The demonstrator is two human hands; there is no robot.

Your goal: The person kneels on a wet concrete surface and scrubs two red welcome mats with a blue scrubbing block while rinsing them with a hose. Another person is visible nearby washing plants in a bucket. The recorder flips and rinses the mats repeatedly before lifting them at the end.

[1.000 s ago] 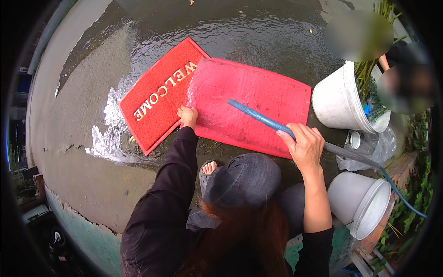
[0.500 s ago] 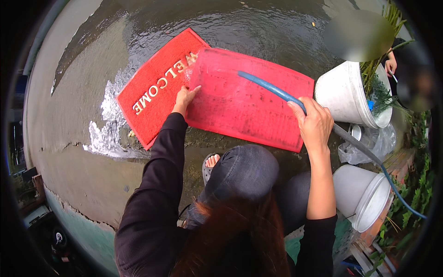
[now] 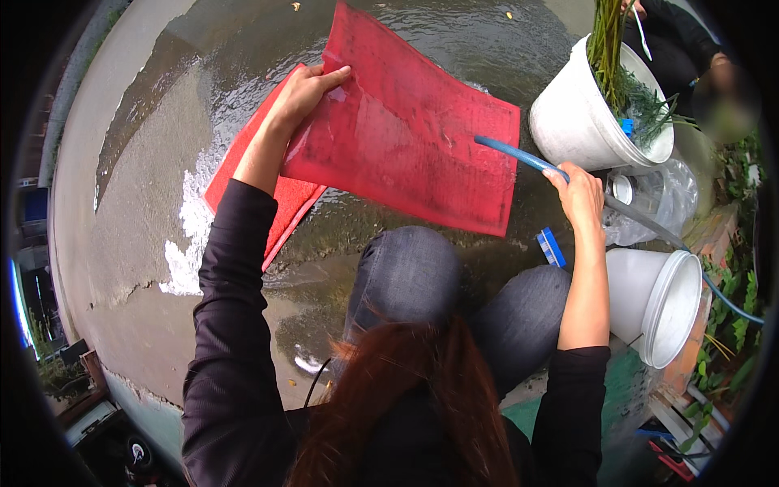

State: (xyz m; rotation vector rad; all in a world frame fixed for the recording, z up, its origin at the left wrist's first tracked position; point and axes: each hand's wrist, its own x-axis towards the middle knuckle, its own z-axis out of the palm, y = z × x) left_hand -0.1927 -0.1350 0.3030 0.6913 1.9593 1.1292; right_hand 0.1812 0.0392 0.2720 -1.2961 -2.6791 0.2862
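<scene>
Right now my left hand [image 3: 304,89] has its fingers clamped on the upper left edge of the red mat [image 3: 406,122], tilting it up off the wet concrete ground [image 3: 138,211], and my right hand [image 3: 580,191] has its fingers closed round the blue hose [image 3: 519,156], whose tip lies against the mat's right edge. The mat looks slick and heavy with water, so I judge it could slide out of my grip and slap down. The hose could also twist in my hand and spray my knees, which sit just below the mat's lower edge. Water is pooled all around, and crouching on it I might slip.

A second red mat [image 3: 272,203] lies flat beneath the raised one, mostly covered. No lettering shows from here. A white bucket [image 3: 580,122] with green stalks stands to the right, a clear plastic bag [image 3: 657,203] just beside it, another white bucket [image 3: 657,300] tipped on its side nearer me, and a small blue brush [image 3: 551,247] lies by my right knee.
</scene>
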